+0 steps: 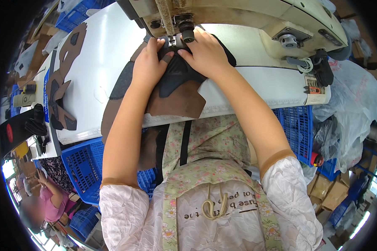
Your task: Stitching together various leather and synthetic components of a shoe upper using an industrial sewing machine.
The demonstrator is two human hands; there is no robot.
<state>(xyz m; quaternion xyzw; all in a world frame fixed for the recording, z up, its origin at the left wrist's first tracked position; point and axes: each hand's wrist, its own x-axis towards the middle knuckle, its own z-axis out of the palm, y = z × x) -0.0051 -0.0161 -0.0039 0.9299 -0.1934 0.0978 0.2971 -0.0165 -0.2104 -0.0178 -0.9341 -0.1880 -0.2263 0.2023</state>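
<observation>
A brown and black shoe upper (178, 98) lies on the white sewing table, its far part under the presser foot (172, 41) of a sewing machine. My left hand (148, 62) holds it down left of the foot, thumb on the black part; a dark cover wraps the thumb tip. On the other side, my right hand (207, 52) grips the same piece, thumb near the foot and fingers reaching past it. Some fingertips are hidden behind the machine head (238, 16). More brown and grey material (119, 90) hangs over the table edge beneath my left forearm.
Several joined brown cut pieces (65, 58) lie along the table's left side. Blue crates stand below the table, left (86, 167) and right (295, 129). A clear plastic bag (347, 104) bulges at the right. One person in pink (54, 203) sits at the lower left.
</observation>
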